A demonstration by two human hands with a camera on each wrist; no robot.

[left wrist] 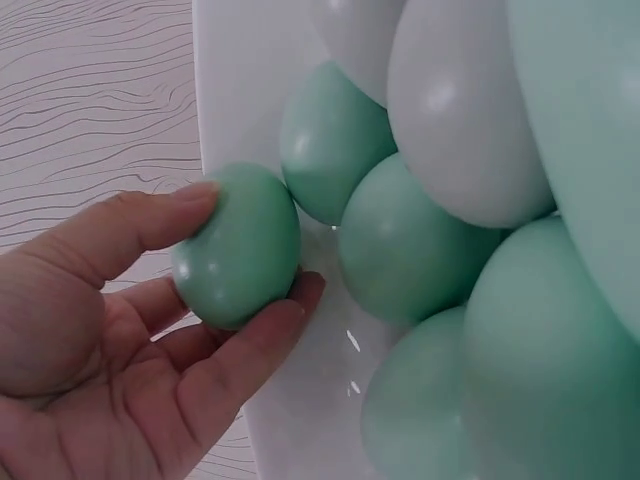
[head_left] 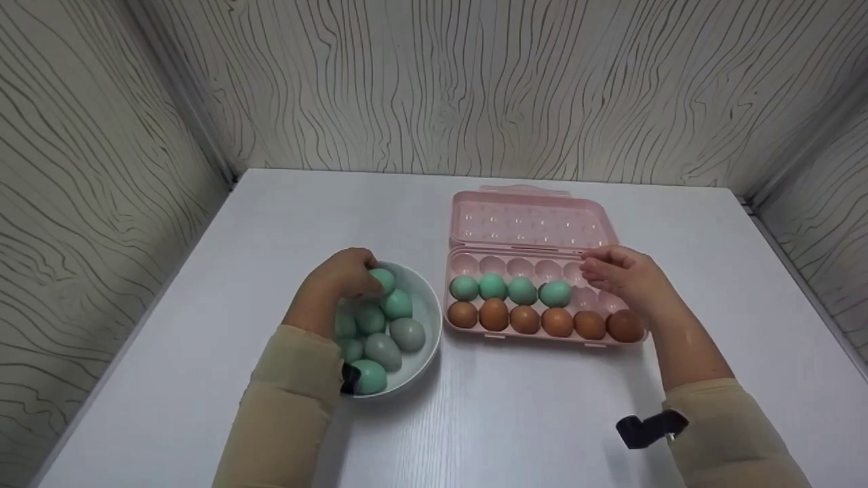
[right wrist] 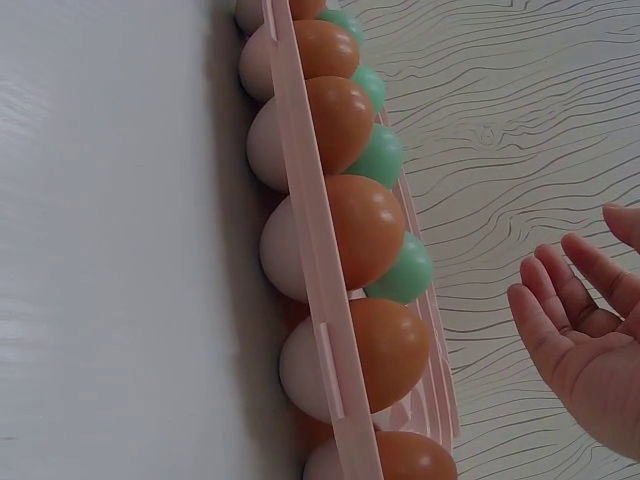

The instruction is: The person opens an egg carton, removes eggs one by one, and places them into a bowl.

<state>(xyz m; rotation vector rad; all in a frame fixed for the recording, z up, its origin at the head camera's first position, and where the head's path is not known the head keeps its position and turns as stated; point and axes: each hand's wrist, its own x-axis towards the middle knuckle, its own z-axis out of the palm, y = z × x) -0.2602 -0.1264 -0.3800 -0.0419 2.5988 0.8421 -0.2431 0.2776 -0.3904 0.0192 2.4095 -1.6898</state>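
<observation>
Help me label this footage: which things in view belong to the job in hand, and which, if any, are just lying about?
Part of the job:
left hand, pinching a green egg
white bowl, holding green eggs and grey eggs
open pink carton, holding brown eggs and other green eggs
right hand, holding nothing, near the carton

Just surroundings:
white table
wavy-lined walls
black device at each sleeve

- Here's the left hand [head_left: 342,274], nearer the table's [head_left: 529,413] left edge, thumb and fingers curled in a pinch!
- Left forearm [head_left: 281,413] slants inward, toward the far edge.
- And the right hand [head_left: 627,278], nearer the right edge, fingers loosely bent, thumb apart!
- Right forearm [head_left: 736,434] angles inward too, mirroring the left.
</observation>
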